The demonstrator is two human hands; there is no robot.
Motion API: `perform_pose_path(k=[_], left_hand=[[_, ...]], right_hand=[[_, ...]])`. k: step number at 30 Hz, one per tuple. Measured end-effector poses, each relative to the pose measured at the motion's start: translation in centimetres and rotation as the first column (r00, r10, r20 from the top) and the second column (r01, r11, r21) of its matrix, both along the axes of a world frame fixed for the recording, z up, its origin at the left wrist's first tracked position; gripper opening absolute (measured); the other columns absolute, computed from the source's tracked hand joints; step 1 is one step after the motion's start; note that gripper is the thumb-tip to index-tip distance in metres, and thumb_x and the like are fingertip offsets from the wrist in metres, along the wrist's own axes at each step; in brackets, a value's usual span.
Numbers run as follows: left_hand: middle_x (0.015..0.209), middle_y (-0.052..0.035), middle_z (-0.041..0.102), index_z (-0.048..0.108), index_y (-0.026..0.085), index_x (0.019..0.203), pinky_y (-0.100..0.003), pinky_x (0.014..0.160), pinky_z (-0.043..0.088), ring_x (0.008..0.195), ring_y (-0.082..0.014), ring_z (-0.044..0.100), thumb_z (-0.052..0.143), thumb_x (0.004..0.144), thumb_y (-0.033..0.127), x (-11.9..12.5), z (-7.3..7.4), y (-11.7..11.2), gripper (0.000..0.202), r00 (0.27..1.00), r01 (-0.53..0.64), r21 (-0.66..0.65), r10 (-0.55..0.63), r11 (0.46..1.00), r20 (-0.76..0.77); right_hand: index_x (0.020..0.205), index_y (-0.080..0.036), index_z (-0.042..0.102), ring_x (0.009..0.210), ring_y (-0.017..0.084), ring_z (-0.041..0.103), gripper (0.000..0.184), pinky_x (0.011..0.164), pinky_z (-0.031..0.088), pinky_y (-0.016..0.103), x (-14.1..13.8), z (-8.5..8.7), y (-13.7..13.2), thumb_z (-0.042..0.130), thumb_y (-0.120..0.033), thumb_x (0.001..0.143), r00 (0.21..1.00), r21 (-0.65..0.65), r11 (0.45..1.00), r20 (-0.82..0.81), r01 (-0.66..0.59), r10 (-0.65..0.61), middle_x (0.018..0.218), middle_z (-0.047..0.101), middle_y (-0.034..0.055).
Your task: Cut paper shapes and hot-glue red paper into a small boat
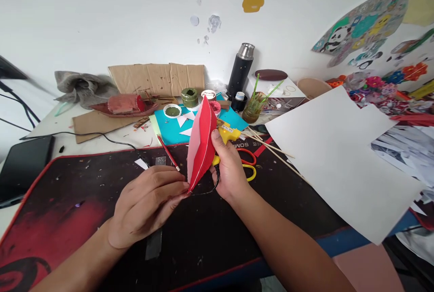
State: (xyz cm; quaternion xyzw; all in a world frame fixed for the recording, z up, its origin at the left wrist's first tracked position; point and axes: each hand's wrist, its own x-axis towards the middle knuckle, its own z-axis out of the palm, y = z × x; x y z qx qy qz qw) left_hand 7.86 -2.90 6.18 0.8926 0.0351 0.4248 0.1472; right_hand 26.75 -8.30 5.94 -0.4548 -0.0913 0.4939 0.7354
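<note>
A boat-shaped craft piece of red ribbed paper (206,140), paler pink on one side, stands tilted upright in front of me. My left hand (152,197) is closed at its lower tip, thumb and fingers pinching the end. My right hand (230,170) wraps around a yellow glue gun (228,133), partly hidden behind the thumb and the red piece; its black cord runs down past the palm. The right thumb tip overlaps the red piece's edge, and I cannot tell whether it presses on it. Just behind that hand lie scissors (251,173) with red and yellow handles.
A dark mat (101,183) covers the front. Behind are a pencil (168,153), blue paper (166,131), paint pots (190,98), a black thermos (240,70) and a painted model boat (124,105). Thin sticks (276,149) and a large white sheet (346,161) lie right.
</note>
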Motion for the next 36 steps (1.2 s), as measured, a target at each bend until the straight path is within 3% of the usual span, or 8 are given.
perform_pose_path(k=[9, 20, 28, 36], left_hand=[[0.1, -0.0131, 0.079, 0.072, 0.013, 0.117, -0.037, 0.082, 0.067, 0.095, -0.0237, 0.077, 0.069, 0.098, 0.002, 0.0, 0.07, 0.24, 0.022, 0.999, 0.035, 0.046, -0.034, 0.998, -0.019], [0.096, -0.0086, 0.08, 0.074, 0.02, 0.117, -0.036, 0.077, 0.067, 0.088, -0.0226, 0.078, 0.067, 0.099, 0.003, 0.18, 0.53, -0.24, 0.026, 0.999, 0.052, -0.088, -0.052, 0.995, 0.001], [0.094, -0.0073, 0.078, 0.073, 0.016, 0.116, -0.035, 0.079, 0.066, 0.088, -0.0207, 0.076, 0.07, 0.093, -0.004, 0.22, 0.39, -0.32, 0.031, 0.998, 0.057, -0.114, -0.054, 0.992, 0.029], [0.092, -0.0048, 0.079, 0.074, 0.02, 0.116, -0.036, 0.078, 0.066, 0.087, -0.0215, 0.078, 0.068, 0.098, 0.001, 0.1, 0.46, -0.31, 0.027, 0.998, 0.049, -0.167, -0.044, 0.985, 0.035]], right_hand=[[0.11, -0.03, 0.079, 0.071, 0.018, 0.072, 0.045, 0.055, 0.05, 0.027, -0.06, 0.27, -0.21, 0.096, -0.061, 0.081, 0.999, -0.009, 0.999, 0.026, -0.043, 0.043, 0.082, 0.078, -0.0029], [0.111, -0.031, 0.08, 0.066, 0.018, 0.072, 0.046, 0.05, 0.049, 0.027, -0.03, 0.0, -0.25, 0.094, -0.065, 0.082, 0.995, -0.007, 0.995, 0.022, -0.095, 0.095, 0.081, 0.079, -0.0027], [0.108, -0.03, 0.08, 0.063, 0.017, 0.07, 0.047, 0.05, 0.047, 0.027, -0.06, 0.09, -0.17, 0.096, -0.064, 0.08, 0.996, -0.015, 0.995, 0.003, -0.094, 0.094, 0.081, 0.078, -0.0026], [0.104, -0.029, 0.078, 0.061, 0.016, 0.068, 0.045, 0.049, 0.045, 0.026, -0.15, 0.17, -0.2, 0.094, -0.064, 0.082, 0.996, -0.026, 0.995, -0.012, -0.092, 0.091, 0.078, 0.076, -0.0036]])
